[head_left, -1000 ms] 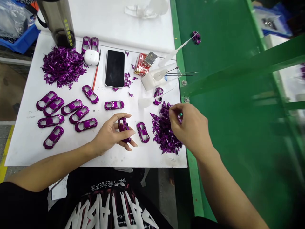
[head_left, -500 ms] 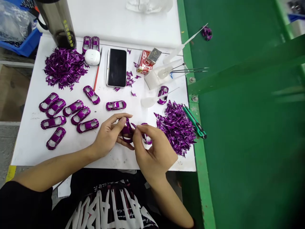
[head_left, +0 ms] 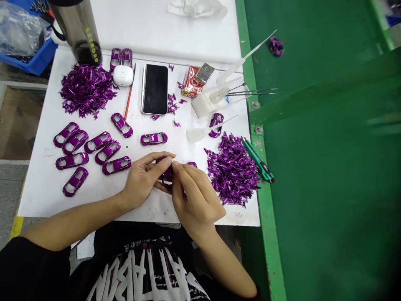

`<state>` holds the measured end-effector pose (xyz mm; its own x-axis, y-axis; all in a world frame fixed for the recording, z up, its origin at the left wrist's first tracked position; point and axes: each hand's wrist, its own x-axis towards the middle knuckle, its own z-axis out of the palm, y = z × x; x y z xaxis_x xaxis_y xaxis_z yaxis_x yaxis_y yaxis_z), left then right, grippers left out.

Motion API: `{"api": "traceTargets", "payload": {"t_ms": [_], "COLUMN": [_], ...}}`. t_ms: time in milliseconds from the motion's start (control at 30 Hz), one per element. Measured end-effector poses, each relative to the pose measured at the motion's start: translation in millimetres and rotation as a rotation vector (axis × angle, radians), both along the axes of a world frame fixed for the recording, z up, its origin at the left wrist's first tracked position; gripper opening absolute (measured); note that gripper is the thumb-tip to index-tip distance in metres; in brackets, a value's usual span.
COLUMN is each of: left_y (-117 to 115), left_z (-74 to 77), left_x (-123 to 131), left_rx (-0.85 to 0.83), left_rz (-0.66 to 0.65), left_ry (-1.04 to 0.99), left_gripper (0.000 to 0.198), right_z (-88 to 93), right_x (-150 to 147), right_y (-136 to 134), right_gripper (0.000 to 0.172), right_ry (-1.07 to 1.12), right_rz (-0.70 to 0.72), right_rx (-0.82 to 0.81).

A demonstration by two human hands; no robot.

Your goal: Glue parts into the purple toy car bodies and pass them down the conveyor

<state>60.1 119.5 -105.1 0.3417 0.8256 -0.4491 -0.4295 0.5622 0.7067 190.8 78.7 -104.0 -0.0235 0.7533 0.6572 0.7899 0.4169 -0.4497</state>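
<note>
Between the two hands, above the near part of the white table [head_left: 150, 212], we find the purple car shell [head_left: 167, 177], largely covered by fingers. The left hand [head_left: 139, 179] grips it, thumb uppermost, fingers curled around the far side. The right hand [head_left: 199, 200] meets it opposite, fingertips gathered beside the left thumb; whether they pinch a part or merely press the shell, we cannot tell. Right of the right hand: a heap of small purple pieces [head_left: 233, 171], with a green cutter [head_left: 258, 161] along its outer side. Left of the left hand, a cluster of similar shells [head_left: 116, 165]; beyond both hands, a lone shell [head_left: 153, 139]. Another shell [head_left: 192, 164] shows partly behind the right hand. We judge the step in hand to be close two-handed work on the shell, contact point hidden. The next move, we think, calls for a steady left hold and light, exact fingertip pressure from the right.
</note>
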Motion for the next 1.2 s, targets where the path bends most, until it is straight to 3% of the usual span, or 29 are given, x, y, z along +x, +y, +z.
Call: {"api": "traceTargets", "payload": {"t_ms": [133, 333, 533, 700, 800, 900, 967, 1033, 1100, 1200], "left_y": [-1, -1, -3, -9, -21, -50, -78, -108, -132, -149], "left_z": [2.4, 1.3, -5.9, 5.8, 14.4, 14.4, 11.8, 11.3, 13.5, 15.2], "left_x": [0, -2, -3, 1, -4, -19, -30, -37, -39, -35], "left_rx": [-0.040, 0.004, 0.084, 0.260, 0.384, 0.500, 0.530, 0.416, 0.186, -0.118], "left_rz": [-0.012, 0.015, 0.136, 0.121, 0.149, 0.111, 0.095, 0.090, 0.008, -0.218], "left_ry": [-0.039, -0.026, 0.046, 0.176, 0.324, 0.369, 0.329, 0.344, 0.383, 0.303], "left_gripper": [0.046, 0.036, 0.027, 0.027, 0.032, 0.040, 0.068, 0.087, 0.081, 0.045], "right_z": [3.7, 12.5, 0.3, 4.0, 16.8, 32.9, 42.5, 48.9, 51.1, 47.8], "right_x": [1, -3, -27, -31, -25, -12, 0, 12, 20, 26], "right_y": [-3, -8, -16, -9, -7, -17, -30, -41, -48, -48], "right_gripper": [0.056, 0.044, 0.058, 0.032, 0.025, 0.024, 0.030, 0.038, 0.041, 0.031], "right_ry": [-0.012, 0.039, -0.018, -0.063, 0.019, 0.292, 0.505, 0.642, 0.666, 0.525], "right_rz": [-0.021, 0.018, -0.070, -0.181, -0.104, 0.115, 0.273, 0.380, 0.442, 0.509], "right_rx": [0.004, -0.174, -0.112, -0.135, -0.154, -0.403, -0.675, -0.933, -1.163, -1.422]}}
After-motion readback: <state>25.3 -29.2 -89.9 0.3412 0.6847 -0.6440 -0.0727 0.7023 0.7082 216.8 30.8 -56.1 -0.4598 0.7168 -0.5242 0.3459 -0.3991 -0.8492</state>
